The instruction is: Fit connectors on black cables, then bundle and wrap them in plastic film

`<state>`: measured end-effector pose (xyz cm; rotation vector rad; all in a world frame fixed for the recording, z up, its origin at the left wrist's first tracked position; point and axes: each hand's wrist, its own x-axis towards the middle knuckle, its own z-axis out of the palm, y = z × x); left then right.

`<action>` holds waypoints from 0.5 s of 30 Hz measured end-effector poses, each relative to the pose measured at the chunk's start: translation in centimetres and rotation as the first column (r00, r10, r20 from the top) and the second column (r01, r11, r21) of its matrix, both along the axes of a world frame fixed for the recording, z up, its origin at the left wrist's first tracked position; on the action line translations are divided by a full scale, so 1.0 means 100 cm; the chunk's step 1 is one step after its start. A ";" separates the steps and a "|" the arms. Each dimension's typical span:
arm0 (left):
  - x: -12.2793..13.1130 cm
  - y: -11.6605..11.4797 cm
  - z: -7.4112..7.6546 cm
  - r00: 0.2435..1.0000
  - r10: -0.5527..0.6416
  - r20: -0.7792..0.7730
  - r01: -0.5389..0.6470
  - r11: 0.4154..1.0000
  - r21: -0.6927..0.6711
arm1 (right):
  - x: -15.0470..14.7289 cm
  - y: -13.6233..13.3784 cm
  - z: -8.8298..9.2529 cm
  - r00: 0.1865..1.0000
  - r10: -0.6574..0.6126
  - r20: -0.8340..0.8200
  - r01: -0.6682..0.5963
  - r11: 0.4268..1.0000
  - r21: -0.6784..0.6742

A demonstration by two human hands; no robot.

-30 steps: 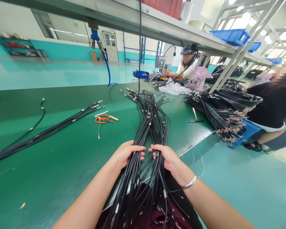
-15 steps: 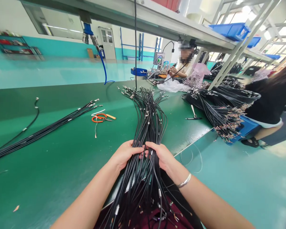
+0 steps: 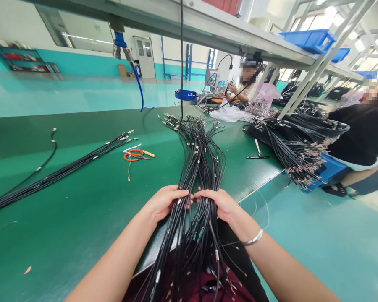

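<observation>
**Hand-held bundle of black cables, green assembly counter, cable stock and blue containers**

Main item: bundle of black cables (image 3: 197,178) tipped with metal connectors, fanned out across the green counter (image 3: 66,239), its lower ends dropping past the near edge over the person's dark red clothing (image 3: 189,290). Left hand (image 3: 164,204) and right hand (image 3: 219,205) sit side by side at mid-bundle, fingers (image 3: 179,193) curled closed, grasping the cables. Metal bracelet (image 3: 253,239) on right wrist.

On counter, left: second straight bundle of black cables (image 3: 59,176); orange-handled scissors (image 3: 134,156) just beside it. On counter, right: large looped cable bundle (image 3: 286,144) with a metal-bladed hand tool (image 3: 257,153) lying next to it.

Containers: blue plastic crate (image 3: 330,170) on the floor, under the trailing ends of the looped bundle; blue bins (image 3: 310,41) on the overhead metal shelf (image 3: 208,33), contents hidden; round blue tray (image 3: 185,95) at the counter's far end; clear plastic bag (image 3: 229,114) and pink bag (image 3: 261,105) beyond the looped bundle.

Nearby: co-worker in black top (image 3: 359,130) at right; second co-worker (image 3: 242,93) working at a far bench machine
</observation>
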<state>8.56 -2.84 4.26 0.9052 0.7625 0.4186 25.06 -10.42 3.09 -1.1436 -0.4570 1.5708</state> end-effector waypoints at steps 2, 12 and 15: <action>0.001 -0.002 0.002 1.000 -0.021 0.012 0.021 1.000 -0.003 | 0.002 -0.001 -0.002 0.997 -0.047 -0.053 0.045 0.998 -0.046; 0.004 -0.004 0.000 0.998 -0.064 0.028 0.062 0.996 0.070 | -0.013 0.004 0.000 0.993 -0.111 -0.035 0.106 0.989 -0.103; 0.007 -0.007 -0.002 0.999 -0.041 0.023 0.039 0.995 0.092 | -0.016 0.005 0.000 0.992 -0.124 -0.011 0.122 0.989 -0.087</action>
